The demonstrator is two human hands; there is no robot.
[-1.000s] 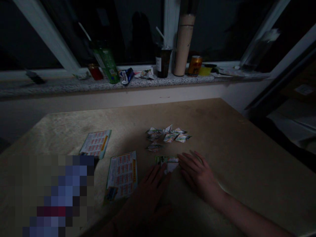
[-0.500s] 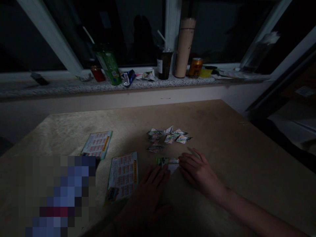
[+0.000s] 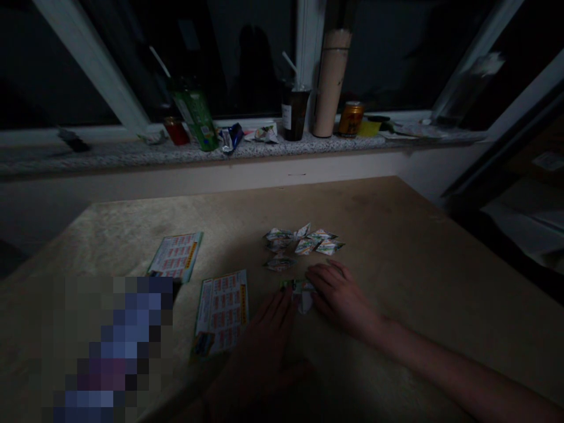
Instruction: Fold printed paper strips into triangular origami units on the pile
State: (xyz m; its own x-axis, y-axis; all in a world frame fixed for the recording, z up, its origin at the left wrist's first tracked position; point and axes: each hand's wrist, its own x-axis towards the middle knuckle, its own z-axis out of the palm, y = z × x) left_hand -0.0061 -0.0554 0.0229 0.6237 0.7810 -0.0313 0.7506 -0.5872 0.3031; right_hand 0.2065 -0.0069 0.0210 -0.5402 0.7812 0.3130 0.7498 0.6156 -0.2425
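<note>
A partly folded piece of printed paper [image 3: 304,302] lies on the table between my hands, its green-edged strip partly under my fingers. My left hand [image 3: 267,332] rests palm down in shadow, fingers stretched out, with the fingertips on the paper's left side. From the right, my right hand [image 3: 346,298] lies over the paper's right end, its fingers extended and close together. Just beyond are several folded paper diamonds [image 3: 305,245], one of them [image 3: 279,263] nearer to my hands. A printed calendar-like sheet [image 3: 224,308] lies flat left of my left hand.
Another printed sheet [image 3: 178,252] lies farther left on the table [image 3: 374,217]. A pixelated blue shape covers the lower left. Along the windowsill [image 3: 150,154] stand a green bottle [image 3: 200,120], a dark cup [image 3: 296,114], a tall flask [image 3: 331,85] and a can [image 3: 351,119].
My right hand has slid left and slightly away from me, covering more of the paper strip's right end. My left fingertips have shifted a little left. The view has moved slightly.
</note>
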